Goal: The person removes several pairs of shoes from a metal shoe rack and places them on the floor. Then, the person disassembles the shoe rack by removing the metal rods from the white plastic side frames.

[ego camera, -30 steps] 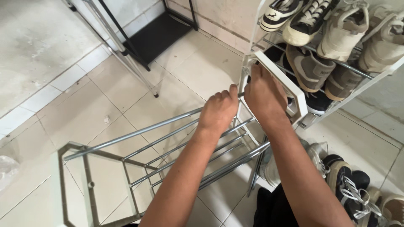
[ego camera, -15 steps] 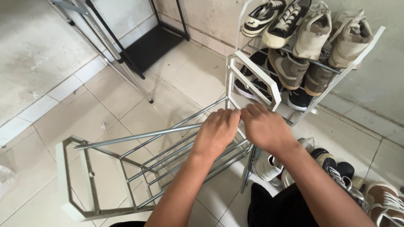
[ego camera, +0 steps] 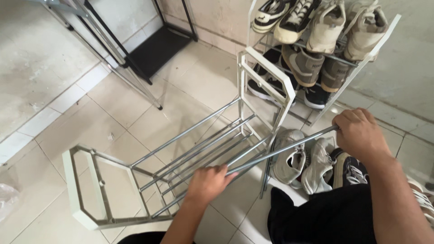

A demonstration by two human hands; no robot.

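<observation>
Both hands, left (ego camera: 205, 183) and right (ego camera: 359, 133), grip a metal rod (ego camera: 280, 150) over the beige tiled floor (ego camera: 135, 113).

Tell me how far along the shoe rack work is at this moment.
Partly built: several metal rods already span the two white end frames of the tipped-over rack. In hand: the left hand and right hand hold one loose silver metal rod by its ends, joined to neither frame. Grey sneakers lie on the floor.
</observation>
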